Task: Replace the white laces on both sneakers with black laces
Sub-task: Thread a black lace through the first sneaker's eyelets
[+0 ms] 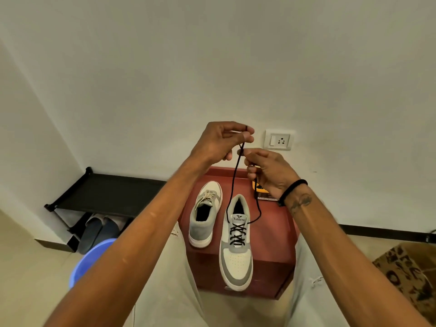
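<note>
Above the sneaker [236, 241], black lace [233, 182] pinched by fingers [246, 137]

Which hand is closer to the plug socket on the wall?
Right. The right hand is just below-left of the wall socket; the left hand is farther left.

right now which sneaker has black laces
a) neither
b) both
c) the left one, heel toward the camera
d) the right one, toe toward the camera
d: the right sneaker shows black laces crossed through its eyelets, while the left sneaker has pale laces.
</note>
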Tool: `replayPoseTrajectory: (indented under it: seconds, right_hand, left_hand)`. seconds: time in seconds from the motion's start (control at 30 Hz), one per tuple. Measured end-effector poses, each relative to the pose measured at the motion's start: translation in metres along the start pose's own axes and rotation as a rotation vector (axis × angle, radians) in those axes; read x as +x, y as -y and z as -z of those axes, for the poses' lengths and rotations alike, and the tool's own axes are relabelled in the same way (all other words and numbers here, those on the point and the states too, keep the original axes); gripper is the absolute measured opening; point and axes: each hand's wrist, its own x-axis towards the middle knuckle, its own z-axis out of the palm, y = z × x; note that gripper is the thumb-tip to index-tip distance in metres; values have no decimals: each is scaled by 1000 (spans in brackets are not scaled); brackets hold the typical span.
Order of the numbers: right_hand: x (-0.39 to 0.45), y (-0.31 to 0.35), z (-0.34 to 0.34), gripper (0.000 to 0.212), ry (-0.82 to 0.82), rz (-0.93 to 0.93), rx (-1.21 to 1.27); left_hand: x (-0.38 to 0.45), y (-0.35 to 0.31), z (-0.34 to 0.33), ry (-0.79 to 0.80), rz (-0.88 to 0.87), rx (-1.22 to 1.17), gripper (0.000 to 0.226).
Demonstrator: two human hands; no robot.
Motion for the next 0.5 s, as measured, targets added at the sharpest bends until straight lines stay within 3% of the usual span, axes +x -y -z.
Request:
replayPoseTrajectory:
  seconds: [0.13, 0.23, 0.33, 0.43, 0.5]
  right_hand:
    - [-9, 8, 5, 29, 194, -17, 62]
    - [-12, -4, 13, 34, 166, -27, -16]
    - [-12, -27, 26, 32, 138, -60, -23]
    - [-14, -55, 45, 31, 150, -116, -51]
    - [-21, -75, 59, 24, 203, -145, -155]
  left_hand:
    - [0, 12, -11, -38, -19, 29, 18]
    - [-6, 29, -20, -41, 55, -24, 23]
    - [-24, 56, -30, 15, 259, -34, 47]
    - [-50, 96, -41, 240, 532, -97, 87]
    - [-71, 118, -46, 276, 598, -170, 82]
